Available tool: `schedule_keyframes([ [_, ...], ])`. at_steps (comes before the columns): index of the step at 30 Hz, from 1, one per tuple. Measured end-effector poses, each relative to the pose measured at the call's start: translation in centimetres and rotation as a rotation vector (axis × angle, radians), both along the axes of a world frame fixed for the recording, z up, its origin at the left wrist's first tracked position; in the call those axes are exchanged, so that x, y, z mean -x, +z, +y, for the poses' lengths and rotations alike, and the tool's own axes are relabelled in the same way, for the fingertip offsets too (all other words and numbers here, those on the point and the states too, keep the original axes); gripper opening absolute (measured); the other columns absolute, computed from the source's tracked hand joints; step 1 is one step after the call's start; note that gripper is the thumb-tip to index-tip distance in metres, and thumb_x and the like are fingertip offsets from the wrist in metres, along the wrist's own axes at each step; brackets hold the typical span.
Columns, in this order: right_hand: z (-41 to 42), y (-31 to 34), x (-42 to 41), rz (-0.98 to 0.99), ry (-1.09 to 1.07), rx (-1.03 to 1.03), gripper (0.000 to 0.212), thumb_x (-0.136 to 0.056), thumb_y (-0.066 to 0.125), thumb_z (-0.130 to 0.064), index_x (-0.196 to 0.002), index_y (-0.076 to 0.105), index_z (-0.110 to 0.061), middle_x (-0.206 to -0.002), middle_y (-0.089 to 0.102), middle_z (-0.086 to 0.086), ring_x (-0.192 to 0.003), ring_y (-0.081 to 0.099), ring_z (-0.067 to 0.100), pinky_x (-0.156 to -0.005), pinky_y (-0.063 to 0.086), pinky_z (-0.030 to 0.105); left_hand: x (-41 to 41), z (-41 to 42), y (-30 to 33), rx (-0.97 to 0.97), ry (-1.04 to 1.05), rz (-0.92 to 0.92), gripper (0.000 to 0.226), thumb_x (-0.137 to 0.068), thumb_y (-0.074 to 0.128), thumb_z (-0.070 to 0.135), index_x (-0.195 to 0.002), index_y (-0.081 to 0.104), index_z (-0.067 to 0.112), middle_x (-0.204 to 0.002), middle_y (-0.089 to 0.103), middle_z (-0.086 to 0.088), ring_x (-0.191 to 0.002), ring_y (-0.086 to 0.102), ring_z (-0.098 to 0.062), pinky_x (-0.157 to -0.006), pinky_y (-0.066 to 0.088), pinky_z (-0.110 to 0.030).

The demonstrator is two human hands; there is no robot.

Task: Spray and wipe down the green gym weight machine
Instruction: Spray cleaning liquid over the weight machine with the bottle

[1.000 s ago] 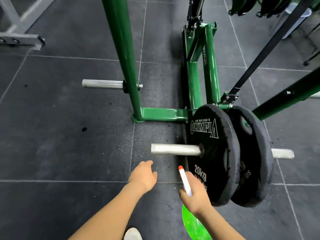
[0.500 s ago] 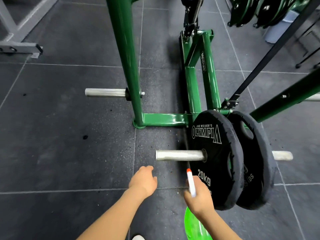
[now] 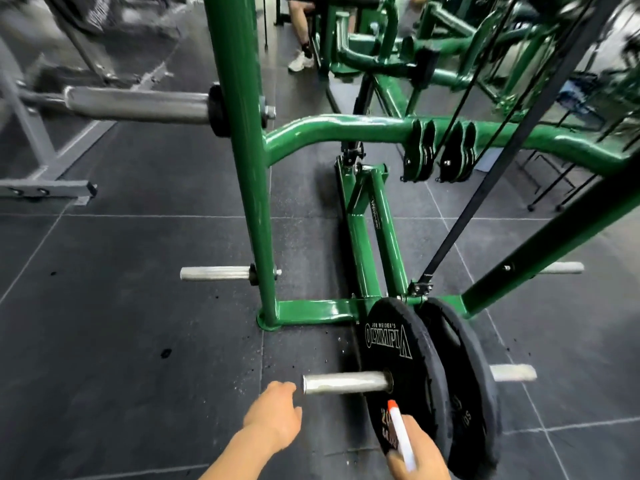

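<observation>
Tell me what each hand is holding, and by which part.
The right hand grips the spray bottle at its neck, its orange-tipped nozzle pointing up. The left hand holds nothing, its fingers loosely curled near the steel peg.

The spray bottle (image 3: 401, 434) sits in the right hand (image 3: 417, 452), nozzle up against the weight plate (image 3: 403, 372). Just beyond the left hand (image 3: 275, 419) fingers lies the bar sleeve (image 3: 344, 383); the machine frame (image 3: 249, 188) stands farther ahead.

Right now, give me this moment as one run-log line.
phase: spraying | right hand: grips spray bottle, nozzle toward front weight plate | left hand: empty, near steel sleeve | cloth: not visible
</observation>
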State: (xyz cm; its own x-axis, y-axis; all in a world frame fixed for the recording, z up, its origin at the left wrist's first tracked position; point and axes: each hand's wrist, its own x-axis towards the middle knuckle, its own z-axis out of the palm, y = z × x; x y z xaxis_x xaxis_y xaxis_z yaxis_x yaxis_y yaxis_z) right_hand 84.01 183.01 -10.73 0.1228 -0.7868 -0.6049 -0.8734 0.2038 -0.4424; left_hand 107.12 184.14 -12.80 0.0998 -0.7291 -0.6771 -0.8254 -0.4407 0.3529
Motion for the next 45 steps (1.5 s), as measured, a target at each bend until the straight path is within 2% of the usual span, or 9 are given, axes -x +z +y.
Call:
schedule_keyframes([
  [1,0.0,1.1,-0.4,-0.031,0.025,0.014,0.045,-0.092,0.041,-0.029,-0.135,0.040,-0.041,-0.100,0.045,-0.013,-0.102,0.052,0.011,-0.093,0.037,0.017,-0.6,-0.3,1.3,0.010,0.002,-0.016,0.042,-0.100,0.042,0.030,-0.140,0.041,0.019,-0.146,0.038,-0.001,-0.128,0.046,-0.021,-0.103,0.041,-0.032],
  [2,0.0,2.5,-0.8,-0.055,0.044,0.039,0.041,-0.085,0.043,-0.030,-0.098,0.027,-0.065,-0.093,0.043,-0.019,-0.089,0.051,0.003,-0.090,0.038,0.016,-1.2,-0.5,2.5,0.013,0.004,-0.025,0.042,-0.099,0.043,0.030,-0.140,0.041,0.019,-0.147,0.037,-0.001,-0.128,0.046,-0.022,-0.103,0.041,-0.033],
  [7,-0.7,5.9,-2.4,-0.151,0.066,0.073,0.061,-0.068,0.048,-0.034,-0.110,0.039,-0.077,-0.090,0.058,-0.003,-0.075,0.056,0.003,-0.075,0.041,0.010,-4.4,-2.1,8.5,0.112,0.021,-0.084,0.047,-0.098,0.046,0.031,-0.143,0.040,0.019,-0.148,0.037,-0.002,-0.131,0.044,-0.023,-0.106,0.039,-0.035],
  [13,-4.4,9.8,-6.5,-0.329,-0.029,0.180,0.037,-0.059,0.049,-0.021,-0.094,0.060,-0.015,-0.085,0.063,0.009,-0.078,0.056,0.021,-0.073,0.046,0.031,-8.4,-4.8,15.3,0.280,0.026,-0.202,0.048,-0.099,0.044,0.027,-0.144,0.031,0.016,-0.153,0.029,0.002,-0.132,0.043,-0.024,-0.103,0.041,-0.036],
  [19,-11.3,16.7,-13.7,-0.479,0.074,0.366,0.051,-0.064,0.049,-0.019,-0.114,0.059,-0.016,-0.101,0.064,0.006,-0.093,0.058,0.023,-0.084,0.044,0.031,-12.8,-9.7,21.7,0.473,-0.030,-0.428,0.066,-0.100,0.041,0.020,-0.154,0.004,0.012,-0.162,-0.005,-0.002,-0.149,0.002,-0.018,-0.118,0.022,-0.038],
  [24,-16.6,22.7,-18.6,-0.571,0.113,0.449,0.031,-0.064,0.047,-0.021,-0.091,0.059,-0.012,-0.082,0.062,0.000,-0.075,0.055,0.019,-0.072,0.044,0.030,-16.4,-14.8,26.5,0.544,-0.041,-0.628,0.075,-0.098,0.043,0.022,-0.153,-0.007,0.012,-0.161,-0.016,-0.002,-0.148,-0.010,-0.019,-0.121,0.010,-0.043],
  [29,-20.6,24.7,-20.9,-0.553,0.110,0.442,0.011,-0.071,0.054,-0.014,-0.083,0.055,-0.014,-0.073,0.054,-0.006,-0.071,0.049,0.018,-0.066,0.041,0.030,-18.8,-19.5,29.3,0.507,-0.002,-0.648,0.079,-0.096,0.047,0.020,-0.153,-0.008,0.013,-0.161,-0.017,-0.002,-0.148,-0.012,-0.020,-0.120,0.009,-0.048],
  [39,-24.1,22.3,-21.5,-0.498,0.185,0.446,0.029,-0.063,0.043,-0.021,-0.084,0.057,-0.006,-0.080,0.061,0.008,-0.077,0.056,0.030,-0.070,0.047,0.037,-20.4,-22.9,27.3,0.444,0.056,-0.633,0.085,-0.090,0.058,0.018,-0.154,0.002,0.015,-0.161,0.003,-0.001,-0.149,-0.002,-0.019,-0.119,0.009,-0.053],
  [45,-23.9,18.9,-20.5,-0.443,0.146,0.351,0.033,-0.061,0.044,-0.024,-0.090,0.056,-0.014,-0.080,0.059,-0.002,-0.074,0.053,0.021,-0.066,0.042,0.029,-19.7,-21.5,23.8,0.606,0.103,-0.686,0.090,-0.091,0.049,0.014,-0.151,-0.017,0.013,-0.160,-0.017,-0.005,-0.148,-0.015,-0.022,-0.121,0.006,-0.047],
])
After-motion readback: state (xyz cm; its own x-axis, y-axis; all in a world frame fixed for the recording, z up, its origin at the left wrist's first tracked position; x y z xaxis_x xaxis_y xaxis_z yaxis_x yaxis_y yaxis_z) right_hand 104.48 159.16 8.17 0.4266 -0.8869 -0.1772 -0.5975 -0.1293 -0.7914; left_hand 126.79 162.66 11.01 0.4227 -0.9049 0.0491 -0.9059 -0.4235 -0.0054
